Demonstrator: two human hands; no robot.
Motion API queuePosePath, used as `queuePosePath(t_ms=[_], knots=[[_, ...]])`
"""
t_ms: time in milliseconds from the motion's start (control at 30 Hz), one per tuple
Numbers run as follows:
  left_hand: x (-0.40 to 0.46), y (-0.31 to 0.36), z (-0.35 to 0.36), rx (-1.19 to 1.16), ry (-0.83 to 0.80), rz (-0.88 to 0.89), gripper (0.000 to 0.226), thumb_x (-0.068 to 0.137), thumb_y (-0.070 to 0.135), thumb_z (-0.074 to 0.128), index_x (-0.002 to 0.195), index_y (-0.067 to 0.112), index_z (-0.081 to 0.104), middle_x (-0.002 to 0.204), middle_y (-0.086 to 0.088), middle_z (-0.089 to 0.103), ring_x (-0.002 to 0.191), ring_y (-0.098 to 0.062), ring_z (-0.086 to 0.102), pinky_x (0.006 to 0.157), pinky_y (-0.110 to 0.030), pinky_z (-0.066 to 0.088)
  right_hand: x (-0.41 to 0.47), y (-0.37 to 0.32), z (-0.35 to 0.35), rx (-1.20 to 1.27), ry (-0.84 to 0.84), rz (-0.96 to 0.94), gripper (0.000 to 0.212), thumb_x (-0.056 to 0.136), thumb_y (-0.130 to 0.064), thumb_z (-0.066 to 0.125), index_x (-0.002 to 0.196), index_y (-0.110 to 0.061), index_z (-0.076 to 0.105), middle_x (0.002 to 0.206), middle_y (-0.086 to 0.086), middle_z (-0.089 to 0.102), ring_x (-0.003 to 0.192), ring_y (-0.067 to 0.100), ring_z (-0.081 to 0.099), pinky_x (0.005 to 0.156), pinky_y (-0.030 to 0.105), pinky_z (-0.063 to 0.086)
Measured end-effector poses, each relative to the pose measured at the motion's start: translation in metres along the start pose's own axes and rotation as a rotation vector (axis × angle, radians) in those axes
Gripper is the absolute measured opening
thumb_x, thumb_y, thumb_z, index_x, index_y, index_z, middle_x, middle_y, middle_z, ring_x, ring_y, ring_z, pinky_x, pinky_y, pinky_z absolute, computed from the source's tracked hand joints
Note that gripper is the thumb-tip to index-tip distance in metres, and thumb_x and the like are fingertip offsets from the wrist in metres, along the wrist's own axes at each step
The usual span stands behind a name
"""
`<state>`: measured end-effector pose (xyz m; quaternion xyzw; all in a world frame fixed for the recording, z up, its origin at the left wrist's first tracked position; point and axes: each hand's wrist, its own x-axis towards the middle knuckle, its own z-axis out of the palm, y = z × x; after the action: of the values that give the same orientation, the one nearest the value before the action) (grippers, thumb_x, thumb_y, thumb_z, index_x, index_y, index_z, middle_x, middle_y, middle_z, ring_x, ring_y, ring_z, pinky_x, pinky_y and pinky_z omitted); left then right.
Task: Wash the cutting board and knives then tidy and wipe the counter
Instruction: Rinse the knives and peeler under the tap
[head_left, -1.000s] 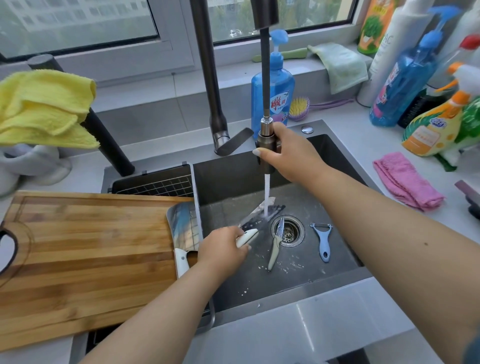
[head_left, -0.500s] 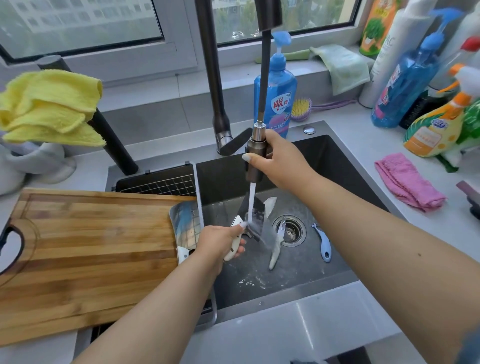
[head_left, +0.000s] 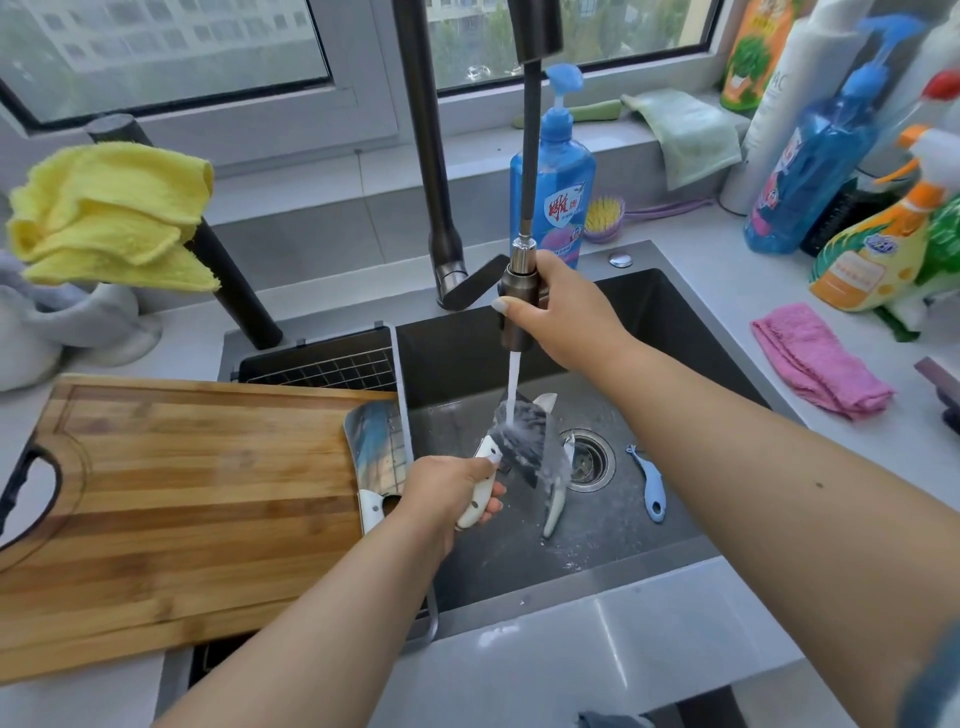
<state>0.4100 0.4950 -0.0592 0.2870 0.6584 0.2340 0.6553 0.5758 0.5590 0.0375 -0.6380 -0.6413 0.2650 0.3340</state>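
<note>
My left hand (head_left: 449, 493) grips the white handle of a dark-bladed knife (head_left: 522, 441) held over the sink (head_left: 675, 322). Water from the pull-out spray head (head_left: 519, 306), gripped by my right hand (head_left: 563, 317), runs onto the blade. A small white-handled knife (head_left: 556, 504) and a blue peeler (head_left: 649, 488) lie on the sink floor near the drain (head_left: 587, 460). A cleaver (head_left: 376, 452) rests on the right end of the wooden cutting board (head_left: 182, 493), which sits left of the sink.
A blue soap bottle (head_left: 553, 192) stands behind the sink. A pink cloth (head_left: 815, 361) lies on the right counter near several spray bottles (head_left: 878, 249). A yellow cloth (head_left: 109, 213) hangs at the left. A green cloth (head_left: 685, 132) lies on the window sill.
My left hand lifted the knife off the sink floor and tilted its blade up. My right hand moved the spray head left, so the stream hits the blade.
</note>
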Motion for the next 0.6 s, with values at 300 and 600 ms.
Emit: queuePosePath(t_ms=[300, 600], knots=[[-0.015, -0.001, -0.004, -0.021, -0.042, 0.006, 0.029, 0.086, 0.018, 0.069, 0.102, -0.007, 0.064, 0.077, -0.016, 0.068, 0.050, -0.017, 0.061, 0.041, -0.022, 0.048, 0.008, 0.005, -0.004, -0.060, 0.037, -0.010, 0.030, 0.091, -0.037, 0.062, 0.109, -0.026, 0.041, 0.113, -0.006, 0.052, 0.097, 0.009, 0.050, 0.080, 0.020, 0.044], [-0.022, -0.001, -0.007, -0.061, 0.010, 0.052, 0.028, 0.086, 0.016, 0.069, 0.100, -0.009, 0.065, 0.074, -0.016, 0.067, 0.046, -0.017, 0.058, 0.040, -0.021, 0.046, 0.008, 0.008, -0.006, -0.081, 0.051, -0.020, 0.033, 0.091, -0.037, 0.061, 0.115, -0.024, 0.043, 0.120, -0.003, 0.053, 0.100, 0.008, 0.048, 0.082, 0.021, 0.044]])
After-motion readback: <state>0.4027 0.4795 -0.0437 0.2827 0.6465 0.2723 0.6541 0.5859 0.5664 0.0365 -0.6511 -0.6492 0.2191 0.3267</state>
